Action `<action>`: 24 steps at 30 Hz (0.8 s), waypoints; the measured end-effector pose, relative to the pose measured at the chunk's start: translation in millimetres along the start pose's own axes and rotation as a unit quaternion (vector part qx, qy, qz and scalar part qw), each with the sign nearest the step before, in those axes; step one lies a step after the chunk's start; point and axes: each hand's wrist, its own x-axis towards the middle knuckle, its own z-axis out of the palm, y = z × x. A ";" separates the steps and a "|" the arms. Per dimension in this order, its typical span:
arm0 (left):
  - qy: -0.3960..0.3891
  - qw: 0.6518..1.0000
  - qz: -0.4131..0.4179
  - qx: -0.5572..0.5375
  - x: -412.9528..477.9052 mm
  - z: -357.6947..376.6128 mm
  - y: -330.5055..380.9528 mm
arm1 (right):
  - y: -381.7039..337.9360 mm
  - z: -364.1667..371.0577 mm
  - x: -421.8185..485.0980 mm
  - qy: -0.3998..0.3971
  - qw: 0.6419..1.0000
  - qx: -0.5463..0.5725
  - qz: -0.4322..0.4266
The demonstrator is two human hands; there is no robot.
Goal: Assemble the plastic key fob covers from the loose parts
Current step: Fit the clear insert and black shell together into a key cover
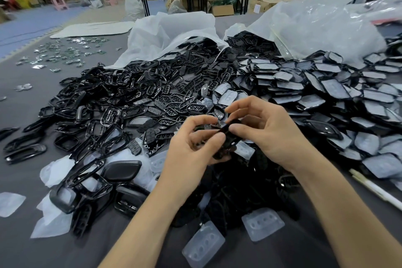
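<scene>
Translucent button pads (203, 243) lie loose at the near edge of the bench (28, 235), two of them just ahead of the forearms.

Both hands are up over bench centre, working one black fob part (228, 135) between them.
- Left hand (191, 148): fingers curled, thumb and forefinger pinching the part's near-left end.
- Right hand (267, 132): fingers curled, thumb on the part's right side, forefinger arched over the top.
- Can't tell whether it's one piece or two being mated; fingers cover the joint.

Stock:
- Glossy black frames (113, 102) are heaped from left to centre.
- Film-covered shells (326, 93) are stacked along the right.
- Both heaps spill from plastic bags (169, 35) at the far side.
- Small circuit boards (65, 52) are scattered toward the far left corner.
- White pen (376, 189) lies by the right edge.

Handling, my read:
- Frames look light, thin-walled and stiff, with a slick gloss finish, so they probably slip under a fingertip grip.
- Hold them by the outer rim on the long sides, not by the thin button ribs or clip tabs, which likely snap if twisted.
- Pads look soft and floppy. Seat them flat with fingertip pressure and don't pull on a corner.
- Press evenly round the rim to close.
</scene>
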 end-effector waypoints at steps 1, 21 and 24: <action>-0.028 0.999 -0.030 -0.022 -0.2 0.2 -0.4 | -0.9 1.0 -0.2 -0.010 1.000 -0.015 -0.014; 0.043 0.989 -0.079 -0.115 5.1 0.7 -4.4 | 2.3 -7.2 -4.0 0.006 0.948 -0.295 0.116; 0.041 0.989 -0.080 -0.115 4.7 0.5 -4.0 | 0.9 -8.7 -3.0 0.033 0.965 -0.238 0.106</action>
